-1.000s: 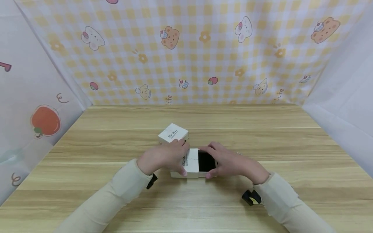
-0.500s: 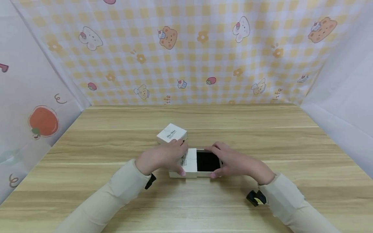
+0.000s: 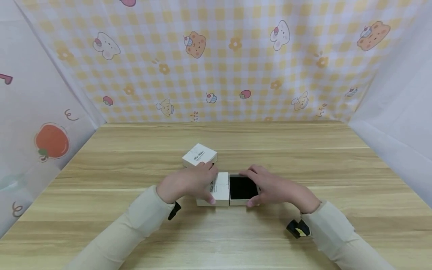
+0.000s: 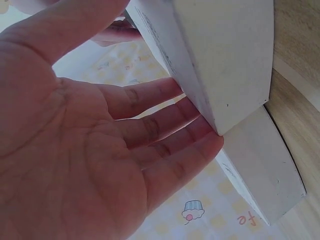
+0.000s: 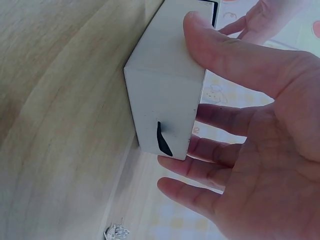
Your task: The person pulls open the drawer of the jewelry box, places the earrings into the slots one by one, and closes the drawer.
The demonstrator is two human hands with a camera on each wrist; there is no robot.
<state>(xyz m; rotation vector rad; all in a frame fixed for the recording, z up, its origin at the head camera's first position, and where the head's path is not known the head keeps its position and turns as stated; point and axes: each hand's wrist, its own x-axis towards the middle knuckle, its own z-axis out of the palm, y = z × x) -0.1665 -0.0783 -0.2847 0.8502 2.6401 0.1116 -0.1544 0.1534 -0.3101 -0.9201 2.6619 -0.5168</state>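
My left hand [image 3: 187, 183] grips the white cardboard sleeve [image 3: 222, 187] of a small drawer box, thumb at its near side and fingers at its far side. To its right, my right hand [image 3: 274, 188] holds the box's white inner tray [image 3: 239, 203] between thumb and fingers. A black lining [image 3: 242, 187] fills the tray. Sleeve and tray sit end to end, a thin line between them in the head view. The right wrist view shows a black pull tab [image 5: 162, 141] on the tray's end.
A second white printed box [image 3: 200, 154] stands just behind the sleeve on the wood-grain table [image 3: 216, 240]. In the right wrist view a small silvery, sparkling item [image 5: 116, 231] lies on the table beyond the tray. A checked curtain [image 3: 216, 67] hangs along the back.
The right hand has drawn the tray rightward out of the sleeve, baring more black lining. The left hand has kept its grip on the sleeve.
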